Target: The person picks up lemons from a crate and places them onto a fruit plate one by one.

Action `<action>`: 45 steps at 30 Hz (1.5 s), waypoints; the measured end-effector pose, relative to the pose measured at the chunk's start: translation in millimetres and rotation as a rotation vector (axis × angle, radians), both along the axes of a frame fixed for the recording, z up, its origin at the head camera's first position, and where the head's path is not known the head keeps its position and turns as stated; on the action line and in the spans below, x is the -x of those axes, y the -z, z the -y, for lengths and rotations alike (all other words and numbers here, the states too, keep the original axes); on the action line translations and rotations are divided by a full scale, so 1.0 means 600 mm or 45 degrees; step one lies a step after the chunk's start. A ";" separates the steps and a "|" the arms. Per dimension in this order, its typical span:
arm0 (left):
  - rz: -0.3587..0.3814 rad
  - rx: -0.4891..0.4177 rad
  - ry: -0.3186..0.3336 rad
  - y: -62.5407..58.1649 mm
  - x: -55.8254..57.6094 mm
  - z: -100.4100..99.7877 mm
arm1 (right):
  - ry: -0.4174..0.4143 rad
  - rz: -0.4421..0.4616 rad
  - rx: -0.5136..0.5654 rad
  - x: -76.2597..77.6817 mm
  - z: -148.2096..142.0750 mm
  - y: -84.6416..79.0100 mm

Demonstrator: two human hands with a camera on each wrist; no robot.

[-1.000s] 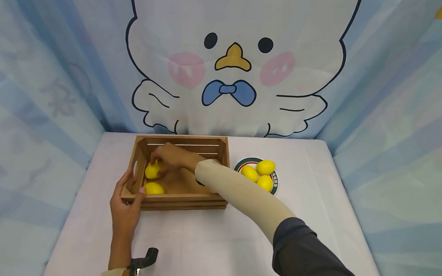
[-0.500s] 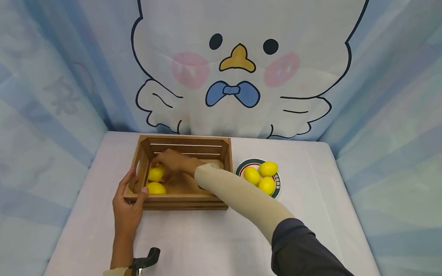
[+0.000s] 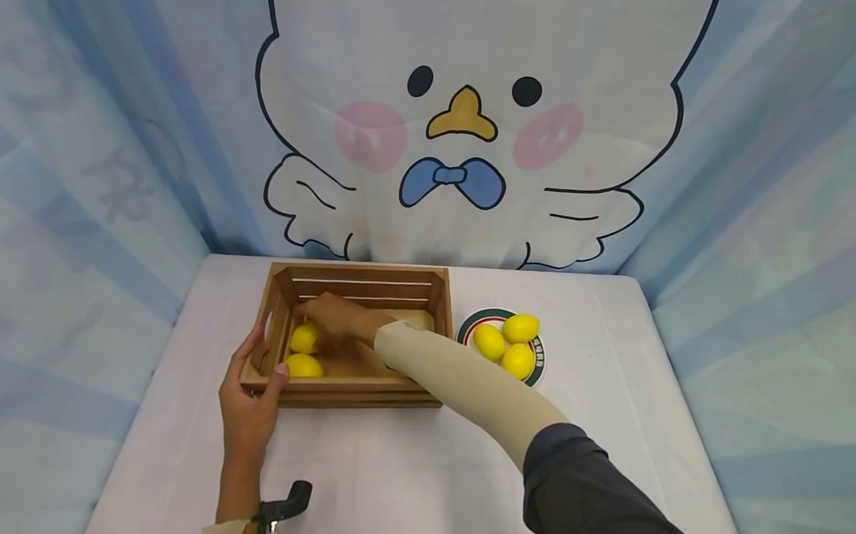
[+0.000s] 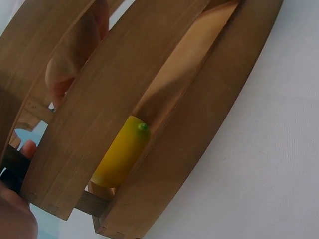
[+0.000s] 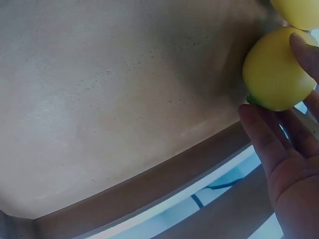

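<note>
In the head view, a slatted wooden crate (image 3: 365, 391) stands on the table. My left hand (image 3: 250, 406) grips its near left corner, thumb over the front rim and fingers at the end wall. Reaching inside, my right hand (image 3: 335, 313) holds a yellow lemon (image 3: 305, 337) low by the crate's left end. The right wrist view shows the thumb on one side of this lemon (image 5: 279, 69) and the fingers on the other. A second lemon (image 3: 304, 365) lies in the near left corner, its green tip visible through the slats in the left wrist view.
Right of the crate, a round plate with a green rim (image 3: 467, 330) bears three more lemons (image 3: 518, 361). The right forearm crosses the crate's front rim. A curtain with a cartoon bird (image 3: 462, 218) hangs behind the white table (image 3: 408, 475).
The right hand has lowered slightly with its lemon toward the crate floor, close to the other lemon. The left hand keeps its grip on the crate. The head view has shifted a little.
</note>
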State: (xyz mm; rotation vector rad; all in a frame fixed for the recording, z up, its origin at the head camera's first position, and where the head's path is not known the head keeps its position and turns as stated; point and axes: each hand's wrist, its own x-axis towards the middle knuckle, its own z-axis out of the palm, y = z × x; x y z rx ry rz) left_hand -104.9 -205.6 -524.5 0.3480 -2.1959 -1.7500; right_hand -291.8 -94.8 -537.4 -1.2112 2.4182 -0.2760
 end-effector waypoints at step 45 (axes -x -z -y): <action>0.004 0.006 -0.018 0.058 0.012 0.020 | -0.100 -0.162 0.243 -0.018 -0.022 -0.076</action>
